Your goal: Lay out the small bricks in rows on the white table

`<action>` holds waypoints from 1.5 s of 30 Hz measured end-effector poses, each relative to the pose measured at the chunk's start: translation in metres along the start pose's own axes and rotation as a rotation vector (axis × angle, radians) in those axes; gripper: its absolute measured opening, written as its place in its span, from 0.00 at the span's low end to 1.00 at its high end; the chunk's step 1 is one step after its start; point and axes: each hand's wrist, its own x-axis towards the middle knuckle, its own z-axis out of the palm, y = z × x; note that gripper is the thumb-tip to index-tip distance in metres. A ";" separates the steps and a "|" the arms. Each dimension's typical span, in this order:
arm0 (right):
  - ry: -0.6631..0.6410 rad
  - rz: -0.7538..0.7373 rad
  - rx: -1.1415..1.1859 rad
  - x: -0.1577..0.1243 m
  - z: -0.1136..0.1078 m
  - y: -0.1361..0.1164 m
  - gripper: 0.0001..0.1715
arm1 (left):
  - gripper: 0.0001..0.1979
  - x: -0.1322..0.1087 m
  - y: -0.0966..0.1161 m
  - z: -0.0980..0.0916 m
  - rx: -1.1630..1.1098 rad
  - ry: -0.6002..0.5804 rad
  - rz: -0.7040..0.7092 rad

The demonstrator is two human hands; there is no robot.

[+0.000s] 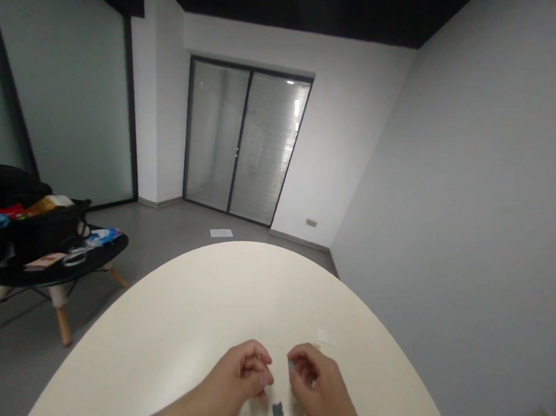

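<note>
A white oval table (172, 308) fills the foreground of a grey-walled room, with a glass door with blinds (242, 140) beyond it. A blurred white packet (265, 411) with a dark square patch lies at the table's near edge, its long axis apparently pointing toward the person. The left hand (242, 375) and right hand (312, 379) curve above it, fingers half closed; any grip cannot be made out. A paper scrap (326, 337) lies just beyond the right hand. A black bag (45, 234) sits on a round black side table (108, 254) at left.
</note>
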 end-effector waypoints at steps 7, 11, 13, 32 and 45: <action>0.192 0.188 -0.291 0.015 -0.049 0.048 0.08 | 0.12 0.005 -0.001 -0.009 0.194 0.046 -0.002; 0.110 0.356 -0.494 0.017 -0.068 0.066 0.10 | 0.09 0.004 0.000 -0.011 0.308 0.063 -0.029; 0.060 0.386 -0.528 0.015 -0.071 0.070 0.10 | 0.08 0.003 -0.001 -0.010 0.346 0.069 -0.046; -0.130 0.321 -0.502 0.010 -0.060 0.052 0.11 | 0.04 0.004 -0.020 -0.016 0.339 0.006 -0.048; -0.136 0.311 -0.461 0.010 -0.041 0.049 0.04 | 0.06 0.005 -0.015 -0.011 0.340 0.015 -0.056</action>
